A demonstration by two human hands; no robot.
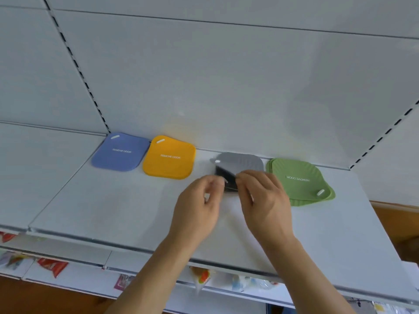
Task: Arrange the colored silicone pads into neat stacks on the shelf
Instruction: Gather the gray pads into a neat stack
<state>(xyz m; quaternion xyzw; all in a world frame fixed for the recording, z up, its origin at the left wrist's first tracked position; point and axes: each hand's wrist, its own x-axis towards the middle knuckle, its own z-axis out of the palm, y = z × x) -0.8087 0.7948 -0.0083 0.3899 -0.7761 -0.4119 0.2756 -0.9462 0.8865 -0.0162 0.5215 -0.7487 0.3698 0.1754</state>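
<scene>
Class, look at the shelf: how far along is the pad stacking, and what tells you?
Done: blue pads and yellow pads lie squared. In hand: both hands, left and right, grip the grey pads, lifted at the front. Left: the green pads are visibly offset.

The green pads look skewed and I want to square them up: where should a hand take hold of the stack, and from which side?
Grip the green pads at the near right corner, by the white hanging slot. There the lower pad's edge pokes out past the top one, and that side faces open shelf. Come from the front right; the grey pads and both hands crowd the left.
</scene>
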